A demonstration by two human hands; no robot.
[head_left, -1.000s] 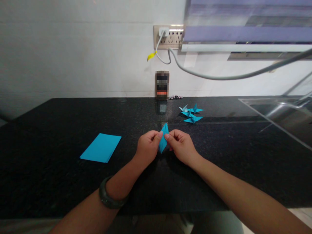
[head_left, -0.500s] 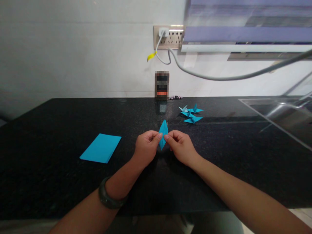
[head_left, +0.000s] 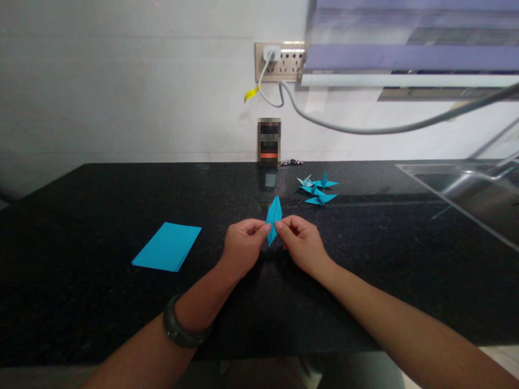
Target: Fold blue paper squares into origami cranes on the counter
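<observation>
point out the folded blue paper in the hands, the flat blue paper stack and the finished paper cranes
folded blue paper (head_left: 274,216), head view, on its upper half above the fingertips
flat blue paper stack (head_left: 167,246), head view, on the middle of the top sheet
finished paper cranes (head_left: 318,189), head view, on the middle of the group

A flat blue paper sheet (head_left: 167,247) lay on the black stone counter (head_left: 81,227), left of small folded blue paper cranes (head_left: 318,189).

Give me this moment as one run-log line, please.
left hand: pinching fold | right hand: pinching fold | fold: upright above counter | sheets: left | cranes: behind
</observation>
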